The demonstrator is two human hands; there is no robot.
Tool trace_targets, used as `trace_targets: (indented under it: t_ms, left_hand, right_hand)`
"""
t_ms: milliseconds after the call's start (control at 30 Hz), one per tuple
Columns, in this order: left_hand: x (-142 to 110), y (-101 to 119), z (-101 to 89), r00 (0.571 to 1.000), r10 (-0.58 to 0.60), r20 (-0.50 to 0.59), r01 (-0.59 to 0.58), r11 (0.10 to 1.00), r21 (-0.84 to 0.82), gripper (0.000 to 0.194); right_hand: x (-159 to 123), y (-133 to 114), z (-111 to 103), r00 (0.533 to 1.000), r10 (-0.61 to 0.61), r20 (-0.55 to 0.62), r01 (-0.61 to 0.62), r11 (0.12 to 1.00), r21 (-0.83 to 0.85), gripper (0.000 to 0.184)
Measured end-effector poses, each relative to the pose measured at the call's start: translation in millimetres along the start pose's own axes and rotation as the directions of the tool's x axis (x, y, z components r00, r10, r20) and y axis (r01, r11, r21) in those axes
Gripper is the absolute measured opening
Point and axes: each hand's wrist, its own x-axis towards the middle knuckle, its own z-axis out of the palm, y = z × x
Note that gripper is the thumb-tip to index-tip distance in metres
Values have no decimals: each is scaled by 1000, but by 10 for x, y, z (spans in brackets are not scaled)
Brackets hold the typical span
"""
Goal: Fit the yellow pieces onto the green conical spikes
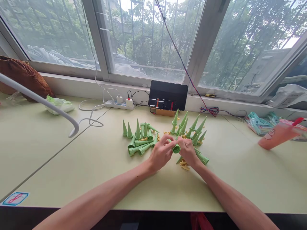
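Observation:
Between my two hands is a green plastic cone spike (177, 149), its round open end turned toward me. My left hand (163, 151) grips it from the left, fingers bent around its side. From the right, my right hand (187, 150) closes on the same piece with thumb and fingers together; whether a small part is in that pinch is hidden. Left of my hands several green cones (141, 139) stand or lie in a group. Behind and right of them, several cones (189, 126) stand upright, some with small yellow pieces. More yellow pegs (184, 164) lie just below my right hand.
At the back, a tablet (168, 95) leans on a small box, beside a power strip (120, 103) with plugs. A pink drink cup (275, 135) tilts at right, near teal plastic packets (260, 123). A tissue pack (59, 105) and a white curved bar (40, 95) are at left.

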Motion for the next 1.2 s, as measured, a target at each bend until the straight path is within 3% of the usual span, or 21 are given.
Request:
trace_targets:
  t_ms: [133,267,333,400,500,567,667,767,1200]
  left_hand:
    - [-5,-11,12,999,-47,26,47,999,19,41]
    - [38,11,41,956,-292,29,293,954,-58,43]
    - [85,48,33,906,-423,1,420,898,-132,32]
    - [136,97,9,813,-582,-3,564,790,-242,19]
    - [194,167,-32,675,-720,163,702,559,-441,25]
    - [214,201,-50,639,-716,281,726,440,-528,32]
    - [226,231,-60,617,-681,395,738,328,-589,38]
    - [228,240,-67,602,-685,410,738,280,-614,44]
    - [215,197,-88,584,-691,427,748,253,-614,53]
  right_hand:
    - [7,32,7,1000,-15,-7,15,1000,16,52]
    - [16,73,0,998,-38,-55,38,999,-14,53]
    - [17,81,-10,993,-66,-101,60,996,-68,53]
    - [15,83,-19,984,-121,-134,102,985,-136,53]
    - [11,88,-24,966,-222,-134,188,956,-226,52]
    - [11,92,-20,956,-272,-114,236,937,-260,52]
    - [12,88,-10,947,-308,-93,272,921,-278,50]
    - [13,69,-1,945,-318,-74,288,919,-271,48]
    - [22,83,5,960,-270,-68,248,940,-234,51]
